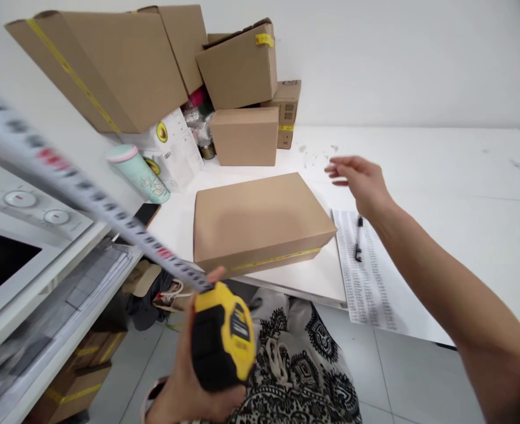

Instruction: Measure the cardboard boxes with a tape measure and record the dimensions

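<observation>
My left hand (pixel 189 377) is wrapped round a yellow and black tape measure (pixel 237 333) in front of the table. Its white blade (pixel 122 218) runs out long toward the upper left, with its far end blurred and cut off by the picture's edge. My right hand (pixel 359 179) is raised over the right part of the table, holding nothing, its fingers partly spread. Between the two hands a closed brown cardboard box (pixel 260 221) lies at the table's front edge, apart from both. Below my right forearm a black-capped pen (pixel 358 238) rests on a printed sheet (pixel 370 282).
Several cardboard boxes (pixel 242 70) are piled at the back left against the wall. A mint green tumbler (pixel 140 174) stands near a white carton with avocado pictures (pixel 175 147). On the left, a white microwave (pixel 21 235) sits on a shelf. Folded bags and boxes lie underneath.
</observation>
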A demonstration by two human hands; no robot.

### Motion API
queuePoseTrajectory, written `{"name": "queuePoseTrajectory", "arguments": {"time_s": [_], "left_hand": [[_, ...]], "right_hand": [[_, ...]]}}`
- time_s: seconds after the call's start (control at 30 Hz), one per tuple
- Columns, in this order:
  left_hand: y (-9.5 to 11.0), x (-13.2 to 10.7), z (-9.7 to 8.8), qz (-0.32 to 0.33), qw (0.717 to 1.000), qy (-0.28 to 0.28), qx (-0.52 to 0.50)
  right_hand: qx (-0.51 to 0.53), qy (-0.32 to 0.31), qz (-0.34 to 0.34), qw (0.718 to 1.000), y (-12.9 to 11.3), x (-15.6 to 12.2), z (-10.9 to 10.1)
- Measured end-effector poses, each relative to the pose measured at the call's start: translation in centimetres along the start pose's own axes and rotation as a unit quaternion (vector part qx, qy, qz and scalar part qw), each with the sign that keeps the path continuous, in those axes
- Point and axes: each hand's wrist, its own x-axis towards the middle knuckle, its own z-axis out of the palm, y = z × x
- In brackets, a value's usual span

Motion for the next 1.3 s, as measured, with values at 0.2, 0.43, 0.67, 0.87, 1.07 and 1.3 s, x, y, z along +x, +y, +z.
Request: {"name": "queuePoseTrajectory", "arguments": {"time_s": [0.2,0.43,0.67,0.87,1.07,1.3], "left_hand": [[-1.3,1.4,-5.3,0.024,0.988,0.151,0.018],[0.3,6.2,-6.8,0.077,0.988,0.114,-0.072],[6.5,10.7,-3.8,0.131,0.986,0.030,-0.102],[7.5,14.9,-1.9,0.124,0.989,-0.015,-0.084],[8.7,17.6,-0.8,0.111,0.991,-0.035,-0.068],[6.1,10.6,2.9,-0.048,0.978,-0.171,-0.106]], "right_hand": [[-0.103,-0.250,0.089,0.959,2.4,-8.7,-3.3],[-0.084,-0.282,0.005,0.956,-4.1,-10.7,-2.7],[-0.127,-0.035,-0.026,0.991,-5.5,-9.0,-2.6],[-0.019,-0.035,0.137,0.990,-3.4,-4.5,-1.1],[-0.072,0.015,0.105,0.992,-1.8,0.4,-0.3],[-0.194,0.026,-0.127,0.972,-3.6,4.7,0.6]]}}
